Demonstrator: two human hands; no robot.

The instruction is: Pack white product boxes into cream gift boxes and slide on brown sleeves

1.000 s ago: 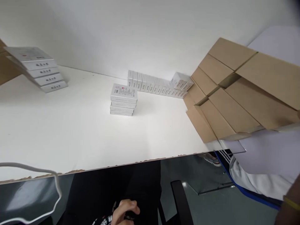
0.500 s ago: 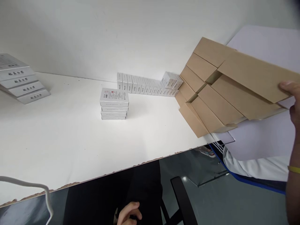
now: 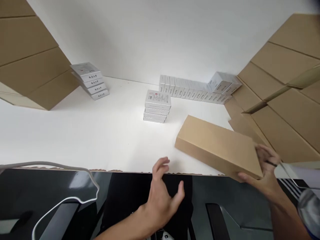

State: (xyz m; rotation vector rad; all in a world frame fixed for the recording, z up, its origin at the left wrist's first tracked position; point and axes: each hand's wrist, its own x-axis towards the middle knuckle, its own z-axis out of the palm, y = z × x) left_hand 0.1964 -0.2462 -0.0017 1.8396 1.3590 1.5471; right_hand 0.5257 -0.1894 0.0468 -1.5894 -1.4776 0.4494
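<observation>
Head view: the left hand is spread at the worktop front edge; the right hand pinches a cardboard box over that edge's right part. Beyond stand stacked white cartons; a carton row lines the back edge.

Held box underside hidden, cardboard stacks cropped

head view: i've got the right hand gripping one end of a brown carton, right of and in front of the center stack. left hand in front of that stack, fingers spread. white box row behind-right of it, second stack left, cardboard piles far left and far right.
</observation>
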